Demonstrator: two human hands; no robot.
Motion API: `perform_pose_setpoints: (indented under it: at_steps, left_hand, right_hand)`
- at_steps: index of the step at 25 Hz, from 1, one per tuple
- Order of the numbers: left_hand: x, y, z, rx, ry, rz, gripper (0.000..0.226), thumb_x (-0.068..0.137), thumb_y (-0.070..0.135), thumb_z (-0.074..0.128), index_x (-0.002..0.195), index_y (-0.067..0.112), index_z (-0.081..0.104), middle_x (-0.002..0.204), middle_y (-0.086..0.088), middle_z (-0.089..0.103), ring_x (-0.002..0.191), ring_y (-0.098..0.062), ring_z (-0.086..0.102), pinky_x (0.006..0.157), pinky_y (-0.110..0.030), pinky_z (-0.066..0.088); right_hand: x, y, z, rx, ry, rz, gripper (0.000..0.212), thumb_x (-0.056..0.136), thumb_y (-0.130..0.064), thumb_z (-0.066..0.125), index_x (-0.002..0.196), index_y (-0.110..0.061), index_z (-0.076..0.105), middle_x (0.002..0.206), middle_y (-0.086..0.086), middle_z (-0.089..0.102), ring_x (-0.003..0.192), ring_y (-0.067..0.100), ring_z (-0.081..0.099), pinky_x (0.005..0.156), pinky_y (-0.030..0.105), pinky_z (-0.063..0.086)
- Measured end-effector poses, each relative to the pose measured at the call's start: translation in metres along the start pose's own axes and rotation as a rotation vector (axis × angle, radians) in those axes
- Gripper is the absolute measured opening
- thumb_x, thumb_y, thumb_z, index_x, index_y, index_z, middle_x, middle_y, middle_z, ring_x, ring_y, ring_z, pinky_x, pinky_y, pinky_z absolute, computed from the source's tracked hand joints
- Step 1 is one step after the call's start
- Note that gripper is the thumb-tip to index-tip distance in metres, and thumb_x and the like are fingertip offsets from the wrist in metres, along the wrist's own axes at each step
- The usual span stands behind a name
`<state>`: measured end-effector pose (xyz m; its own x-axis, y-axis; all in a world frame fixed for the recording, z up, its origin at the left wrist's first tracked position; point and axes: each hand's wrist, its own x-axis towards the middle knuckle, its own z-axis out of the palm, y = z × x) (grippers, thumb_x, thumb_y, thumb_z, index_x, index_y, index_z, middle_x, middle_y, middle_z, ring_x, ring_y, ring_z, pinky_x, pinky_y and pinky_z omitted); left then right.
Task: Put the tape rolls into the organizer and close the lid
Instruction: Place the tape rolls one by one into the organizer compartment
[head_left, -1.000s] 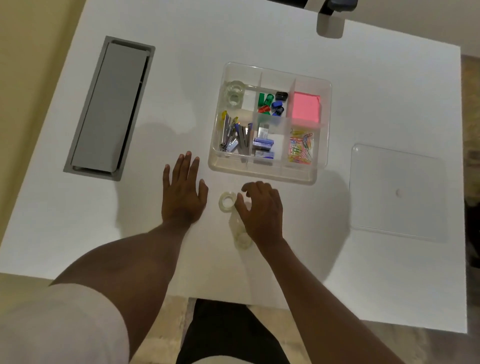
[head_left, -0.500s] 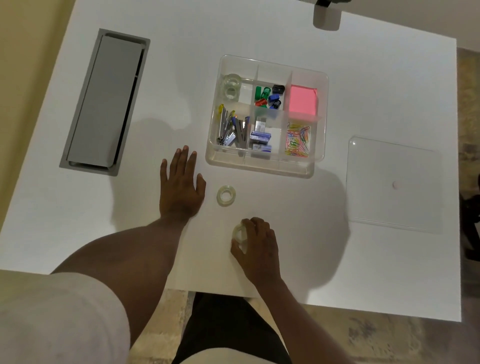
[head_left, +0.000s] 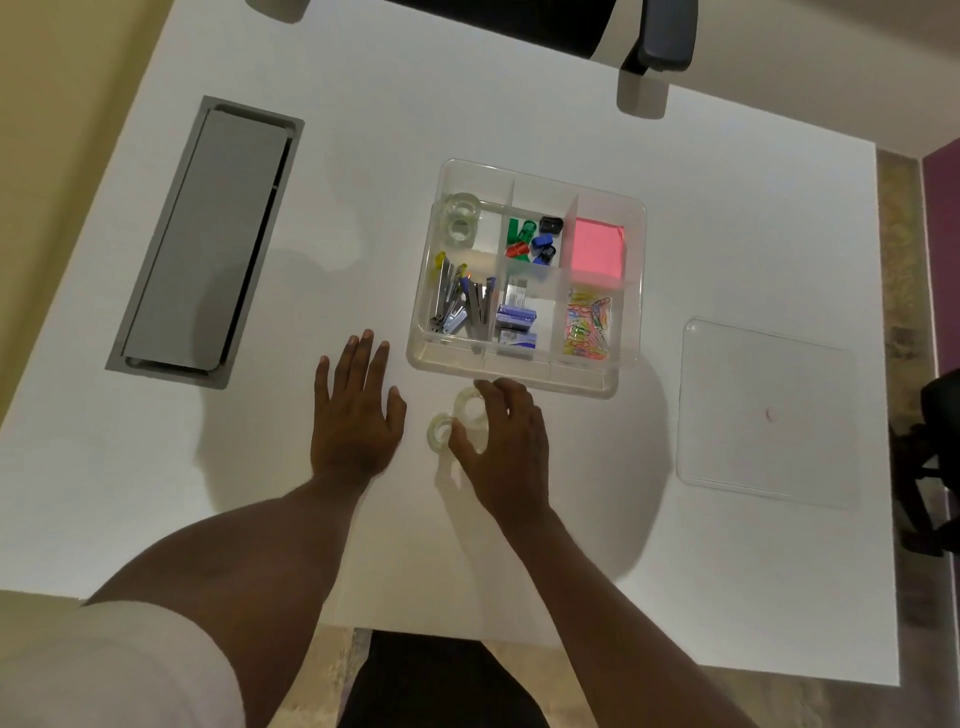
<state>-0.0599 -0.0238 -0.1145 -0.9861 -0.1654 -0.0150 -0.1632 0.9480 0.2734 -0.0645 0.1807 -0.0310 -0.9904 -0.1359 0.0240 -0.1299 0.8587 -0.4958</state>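
Note:
A clear organizer (head_left: 631, 306) sits open mid-table, with two clear tape rolls (head_left: 460, 217) in its back-left compartment. Its clear lid (head_left: 768, 413) lies flat on the table to the right. My right hand (head_left: 506, 447) is just in front of the organizer, fingers curled around a clear tape roll (head_left: 471, 408) held slightly above the table. A second loose tape roll (head_left: 439, 430) lies on the table beside my right thumb. My left hand (head_left: 356, 415) rests flat on the table with fingers spread, left of both rolls.
Other compartments hold staplers (head_left: 462, 306), staple boxes (head_left: 515, 319), paper clips (head_left: 589, 325), pink sticky notes (head_left: 598, 248) and small sharpeners (head_left: 535, 239). A grey cable hatch (head_left: 208, 234) is set into the table at left. A chair armrest (head_left: 661, 36) pokes in at the far edge.
My right hand closed on the nearer tape roll, lifted it and carried it forward, next to the other loose roll. The left hand stayed flat.

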Motion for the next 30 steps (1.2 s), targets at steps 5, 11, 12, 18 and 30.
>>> perform_pose_setpoints:
  at_steps: [5, 11, 12, 18, 30]
  left_hand:
    - [0.001, 0.0, -0.001, -0.012, -0.01, 0.0, 0.066, 0.11, 0.047, 0.027, 0.171, 0.025, 0.02, 0.182, -0.002, 0.016, 0.17, -0.021, 0.013, 0.138, -0.054, 0.011]
    - [0.001, 0.0, -0.003, -0.044, -0.009, 0.0, 0.066, 0.109, 0.044, 0.029, 0.171, 0.023, 0.023, 0.181, -0.002, 0.017, 0.17, -0.021, 0.014, 0.137, -0.055, 0.015]
    - [0.0, 0.0, -0.003, -0.048, -0.008, -0.001, 0.066, 0.109, 0.043, 0.031, 0.172, 0.022, 0.024, 0.182, -0.002, 0.017, 0.17, -0.021, 0.014, 0.137, -0.055, 0.015]
    - [0.0, -0.002, 0.003, -0.042, -0.028, -0.01, 0.067, 0.109, 0.041, 0.036, 0.172, 0.024, 0.023, 0.182, 0.0, 0.013, 0.17, -0.02, 0.01, 0.138, -0.054, 0.013]
    - [0.0, -0.005, 0.013, -0.012, -0.049, -0.022, 0.069, 0.109, 0.045, 0.037, 0.173, 0.028, 0.017, 0.183, 0.005, 0.005, 0.171, -0.017, 0.005, 0.139, -0.048, 0.002]
  right_hand:
    - [0.089, -0.01, -0.02, -0.009, 0.01, -0.1, 0.053, 0.088, -0.032, 0.072, 0.135, -0.018, 0.052, 0.133, 0.007, 0.053, 0.12, 0.022, 0.055, 0.098, 0.037, 0.055]
    - [0.194, -0.016, -0.041, 0.009, -0.05, -0.109, 0.054, 0.084, -0.012, 0.076, 0.134, -0.012, 0.054, 0.135, 0.012, 0.048, 0.117, 0.027, 0.056, 0.093, 0.037, 0.056]
    - [0.208, -0.017, -0.043, 0.002, -0.079, -0.102, 0.055, 0.082, -0.008, 0.074, 0.134, -0.012, 0.054, 0.134, 0.012, 0.048, 0.115, 0.028, 0.056, 0.091, 0.038, 0.056]
    - [0.272, -0.018, -0.033, -0.463, -0.135, -0.173, 0.04, 0.085, -0.007, 0.065, 0.123, -0.015, 0.058, 0.114, 0.003, 0.068, 0.111, 0.027, 0.055, 0.097, 0.039, 0.039]
    - [0.292, -0.012, -0.006, -0.61, -0.176, -0.233, 0.031, 0.086, -0.005, 0.058, 0.116, -0.013, 0.06, 0.101, 0.007, 0.074, 0.111, 0.032, 0.055, 0.097, 0.045, 0.034]
